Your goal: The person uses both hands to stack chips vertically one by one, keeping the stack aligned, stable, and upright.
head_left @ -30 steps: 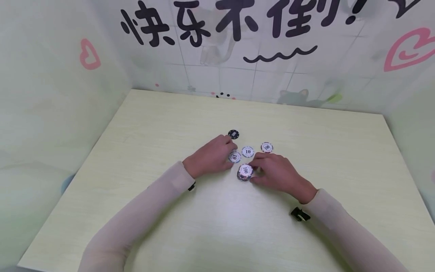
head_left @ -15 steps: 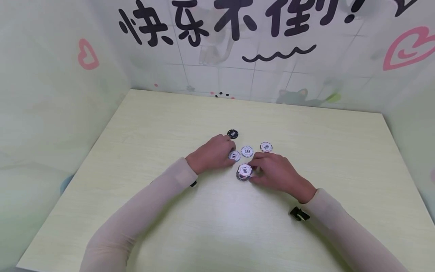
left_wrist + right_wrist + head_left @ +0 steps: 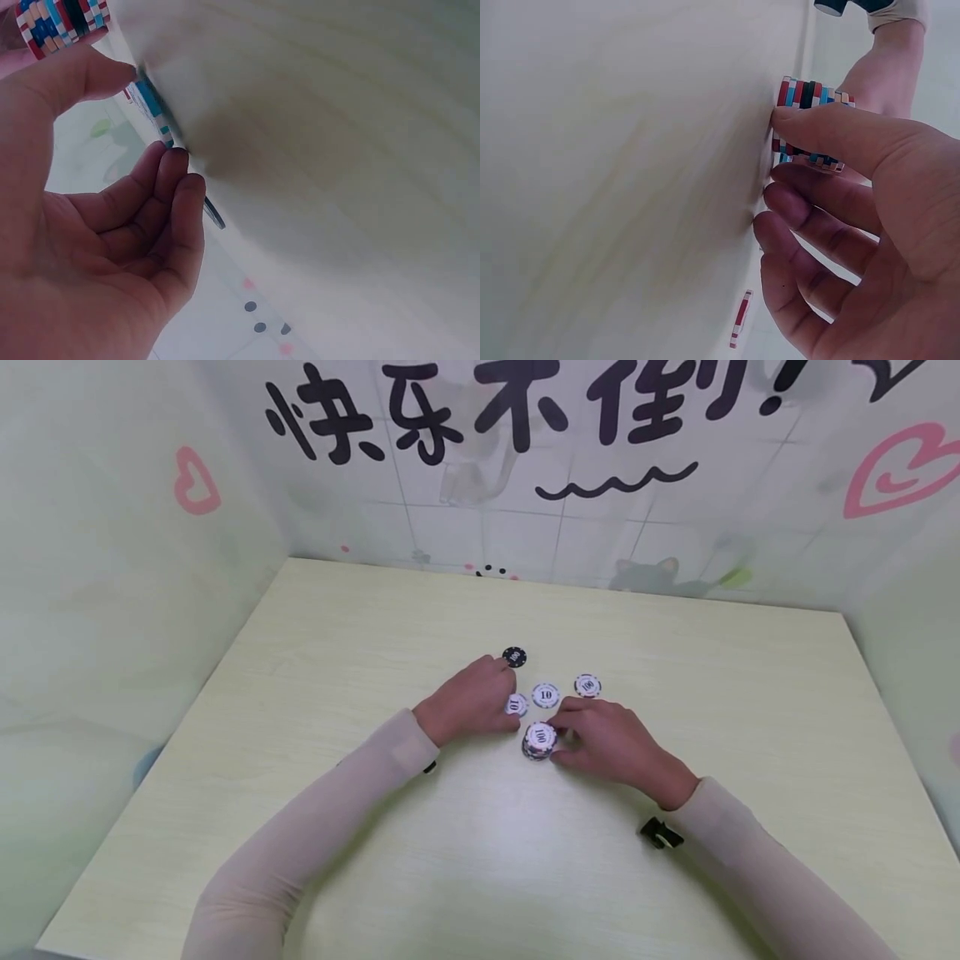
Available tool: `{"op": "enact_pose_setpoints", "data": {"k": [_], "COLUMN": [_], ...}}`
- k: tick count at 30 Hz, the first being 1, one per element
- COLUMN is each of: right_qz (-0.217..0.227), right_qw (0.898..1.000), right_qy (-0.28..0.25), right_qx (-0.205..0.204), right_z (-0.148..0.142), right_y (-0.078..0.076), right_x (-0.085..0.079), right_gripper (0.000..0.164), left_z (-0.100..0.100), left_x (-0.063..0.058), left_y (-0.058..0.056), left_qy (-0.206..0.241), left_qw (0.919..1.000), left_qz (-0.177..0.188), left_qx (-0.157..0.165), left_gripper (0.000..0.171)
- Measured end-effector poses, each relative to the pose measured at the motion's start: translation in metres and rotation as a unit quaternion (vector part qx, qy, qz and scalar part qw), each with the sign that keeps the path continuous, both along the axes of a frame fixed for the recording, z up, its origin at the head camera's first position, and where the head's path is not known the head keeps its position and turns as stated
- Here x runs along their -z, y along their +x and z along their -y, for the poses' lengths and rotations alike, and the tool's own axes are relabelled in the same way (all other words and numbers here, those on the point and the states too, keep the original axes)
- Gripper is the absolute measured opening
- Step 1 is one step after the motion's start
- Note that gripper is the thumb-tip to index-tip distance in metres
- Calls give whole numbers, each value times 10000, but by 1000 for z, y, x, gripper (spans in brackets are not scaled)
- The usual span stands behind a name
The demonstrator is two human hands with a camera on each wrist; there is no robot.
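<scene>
My left hand [image 3: 472, 697] pinches a white and light-blue poker chip [image 3: 517, 705] marked 10, thumb at one edge and fingertips at the other. In the left wrist view that chip [image 3: 155, 109] lies flat at the table surface. Just to its right, my right hand [image 3: 615, 739] holds a stack of poker chips [image 3: 539, 739] topped by a white one marked 100. The right wrist view has the thumb and index finger on either side of the striped stack [image 3: 808, 94]; the other fingertips are close to the tabletop.
Beyond the hands lie a second chip [image 3: 546, 696] marked 10, a white 100 chip [image 3: 588, 686] and a black chip [image 3: 514, 657], which the left knuckles nearly touch. Printed walls enclose the pale table [image 3: 465, 860] at back and sides.
The left thumb and fingers have drawn in around the 10 chip, covering more of it. The right hand and its stack have stayed in place.
</scene>
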State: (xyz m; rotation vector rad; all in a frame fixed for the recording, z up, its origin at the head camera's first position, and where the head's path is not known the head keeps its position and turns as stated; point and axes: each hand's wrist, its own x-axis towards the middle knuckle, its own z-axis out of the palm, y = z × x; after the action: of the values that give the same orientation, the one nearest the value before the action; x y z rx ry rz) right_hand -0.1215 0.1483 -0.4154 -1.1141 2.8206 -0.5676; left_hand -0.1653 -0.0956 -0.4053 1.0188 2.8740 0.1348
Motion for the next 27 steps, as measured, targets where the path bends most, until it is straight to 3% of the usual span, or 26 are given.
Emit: {"op": "enact_pose_setpoints", "data": {"k": [15,27], "right_qz": [-76,-120], "right_qw": [9999,9999], "right_qy": [105,102], "right_qx": [-4,-33], "right_z": [1,1], "right_y": [0,0], "right_x": [-1,1], "right_gripper": [38,38], "left_z": [11,13], "left_x": [-3,-5], "left_y": [7,11], "left_qy": [708,716], "left_qw": [9973,9955], "left_qz": [-202,-600], "left_qx": [-51,160], "left_gripper": [34,34]}}
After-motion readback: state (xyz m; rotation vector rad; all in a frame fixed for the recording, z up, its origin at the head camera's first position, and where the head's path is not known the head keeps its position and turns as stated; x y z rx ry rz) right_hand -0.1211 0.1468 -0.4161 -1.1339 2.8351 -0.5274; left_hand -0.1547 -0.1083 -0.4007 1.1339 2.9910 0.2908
